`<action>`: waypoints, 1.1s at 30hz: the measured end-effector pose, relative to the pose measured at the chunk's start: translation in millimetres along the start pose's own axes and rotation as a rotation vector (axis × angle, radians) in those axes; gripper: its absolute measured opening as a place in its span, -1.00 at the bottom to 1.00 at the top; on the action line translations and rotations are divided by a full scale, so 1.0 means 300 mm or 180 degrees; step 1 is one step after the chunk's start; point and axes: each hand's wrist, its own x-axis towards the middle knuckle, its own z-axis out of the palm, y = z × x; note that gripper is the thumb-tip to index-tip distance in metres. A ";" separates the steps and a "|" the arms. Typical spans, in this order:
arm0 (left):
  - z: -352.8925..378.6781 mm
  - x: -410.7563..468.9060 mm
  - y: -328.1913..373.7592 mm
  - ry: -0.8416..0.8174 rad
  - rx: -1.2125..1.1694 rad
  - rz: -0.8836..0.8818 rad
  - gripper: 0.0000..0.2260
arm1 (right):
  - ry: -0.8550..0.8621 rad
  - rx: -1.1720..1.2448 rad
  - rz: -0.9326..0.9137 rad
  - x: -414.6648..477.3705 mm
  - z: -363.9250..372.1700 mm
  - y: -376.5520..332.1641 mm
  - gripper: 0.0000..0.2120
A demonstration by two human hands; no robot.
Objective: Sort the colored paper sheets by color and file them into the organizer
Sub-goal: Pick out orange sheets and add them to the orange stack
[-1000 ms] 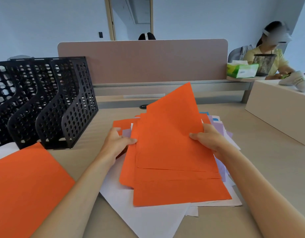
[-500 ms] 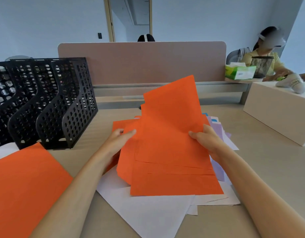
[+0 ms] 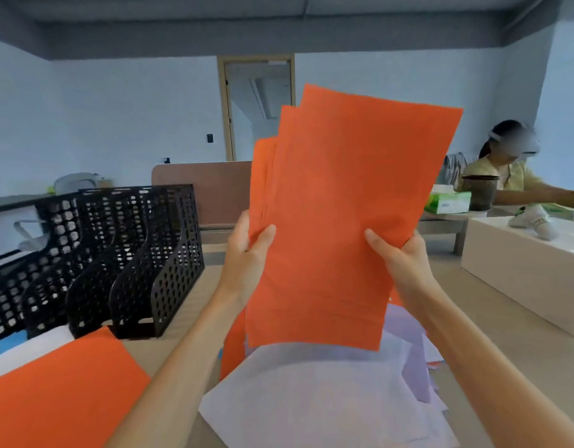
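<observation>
Grip: your left hand [image 3: 247, 253] and right hand [image 3: 405, 260] grasp the orange sheets [image 3: 340, 205] upright | Target: organizer [image 3: 95, 260] at 9 o'clock | Risk: fanned edges snag its dividers.

i read soft, cool, even light across the room — bright, with no glare and only faint shading on the orange sheets [image 3: 340, 215]. everything is a little smeared; the holes of the organizer [image 3: 169, 263] run together. the wide lens bows the ceiling [image 3: 279, 24] toward the edges.
</observation>
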 end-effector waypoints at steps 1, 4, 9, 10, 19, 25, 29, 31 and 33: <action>0.008 0.005 0.015 0.0108 0.0042 0.0158 -0.77 | -0.0002 0.0031 -0.0165 -0.001 0.013 -0.028 -0.78; 0.021 -0.025 0.009 0.0323 0.0088 0.0155 -0.82 | -0.0091 -0.0178 -0.0387 -0.044 0.021 -0.045 -0.66; 0.014 -0.161 -0.173 0.0470 0.0313 -0.0700 -0.82 | -0.0030 -0.0728 0.0040 -0.152 -0.016 0.091 -0.28; 0.015 -0.173 -0.193 0.0473 0.0359 -0.0740 -0.84 | -0.0066 -0.0856 0.0063 -0.159 -0.017 0.115 -0.32; 0.037 -0.191 -0.191 0.1017 0.0902 -0.0567 -0.87 | 0.0038 -0.1343 -0.0236 -0.192 0.035 0.137 -0.82; -0.071 -0.196 -0.115 0.0953 0.1486 -0.0676 -0.91 | -0.0105 -0.1624 -0.0456 -0.223 0.140 0.124 -0.95; -0.286 -0.249 0.020 0.1322 0.1729 -0.0797 -0.86 | -0.0784 -0.1455 -0.0292 -0.278 0.347 0.096 -0.86; -0.430 -0.306 0.067 0.1293 0.1983 -0.1081 -0.81 | -0.1211 -0.1469 -0.0078 -0.335 0.470 0.115 -0.86; -0.570 -0.389 0.099 0.1280 0.2160 -0.1371 -0.79 | -0.1616 -0.1601 0.0154 -0.410 0.582 0.156 -0.87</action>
